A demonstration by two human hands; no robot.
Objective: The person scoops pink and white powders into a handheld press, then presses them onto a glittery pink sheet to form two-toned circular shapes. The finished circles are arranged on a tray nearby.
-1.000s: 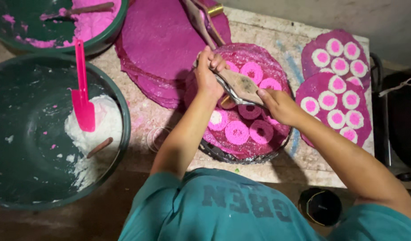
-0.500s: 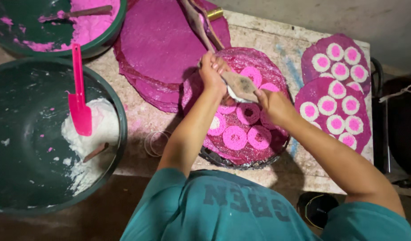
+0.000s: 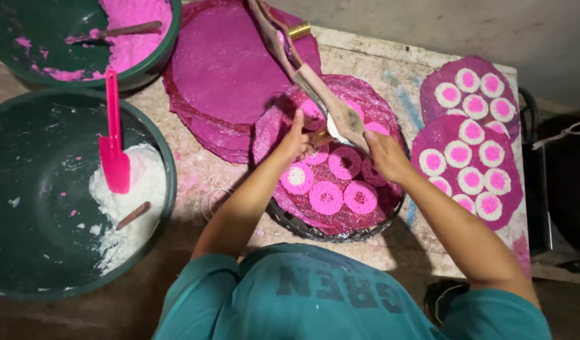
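A long wooden lever press reaches in from the top over a round tray lined with a magenta mesh sheet. My left hand grips the small cylinder under the press's head. My right hand holds the press's paddle end beside it. Several pink rings of pressed dough lie on the sheet just below both hands, one with a white centre.
A stack of magenta mesh rounds lies behind the tray. Two filled rounds with pink-and-white rings sit at right. A green basin with white dough and a pink spatula stands at left; another basin with pink dough at top left.
The camera view has shifted slightly. My hands stay on the press over the tray, and the press head has moved a little across the sheet.
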